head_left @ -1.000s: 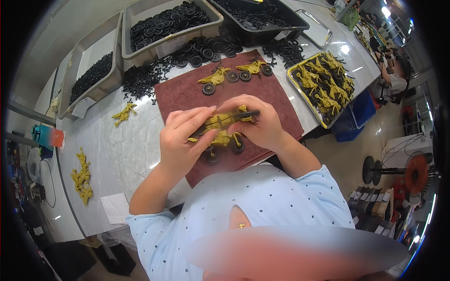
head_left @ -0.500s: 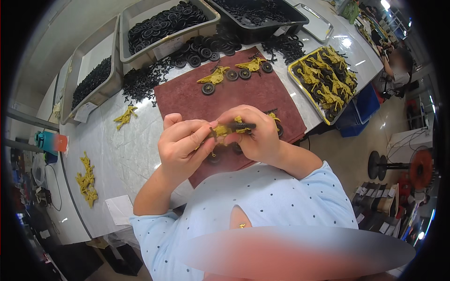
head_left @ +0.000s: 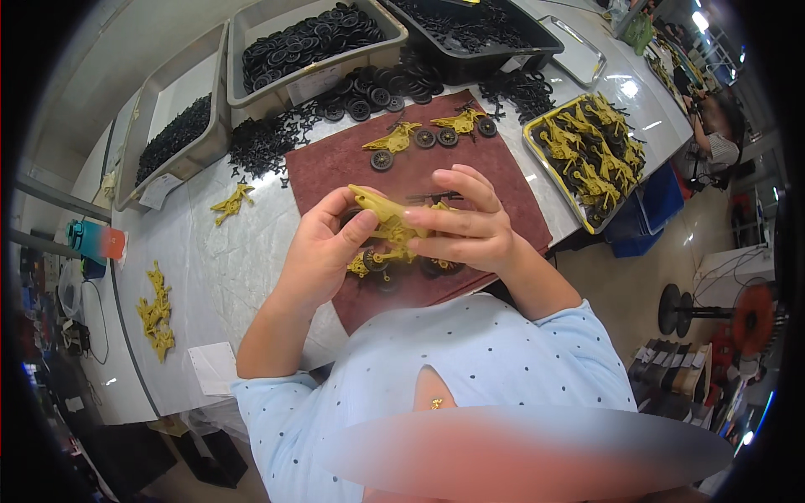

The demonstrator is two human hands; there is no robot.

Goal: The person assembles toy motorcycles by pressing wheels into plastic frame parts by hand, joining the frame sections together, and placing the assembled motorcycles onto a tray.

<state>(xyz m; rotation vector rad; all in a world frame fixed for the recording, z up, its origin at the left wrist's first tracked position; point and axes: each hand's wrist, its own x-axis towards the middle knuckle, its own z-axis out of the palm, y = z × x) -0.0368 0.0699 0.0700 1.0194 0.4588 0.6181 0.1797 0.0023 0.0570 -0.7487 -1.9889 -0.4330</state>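
A yellow plastic toy motorcycle body (head_left: pixel 379 206) is held above the maroon cloth (head_left: pixel 327 172). My left hand (head_left: pixel 319 251) pinches its left end between thumb and fingers. My right hand (head_left: pixel 482 230) has two fingers laid against its right side; its upper fingers are raised and spread, and its thumb is hidden. Beneath my hands, more yellow toy parts with black wheels (head_left: pixel 442 266) lie on the cloth, partly covered. Farther back on the cloth stand two toy motorcycles, one on the left (head_left: pixel 392 140) and one on the right (head_left: pixel 461 124), with black wheels.
Behind the cloth are a grey bin of black wheels (head_left: pixel 314 80), a black bin of small parts (head_left: pixel 478 57) and a grey bin (head_left: pixel 134 180) at left. Loose black parts (head_left: pixel 264 144) lie before them. Yellow bodies (head_left: pixel 155 314) lie left; a filled tray (head_left: pixel 528 134) stands right.
The yellow body has been turned and now tilts up at its left end. My right hand has loosened, its fingers lifting and spreading. The whole view has shifted slightly.
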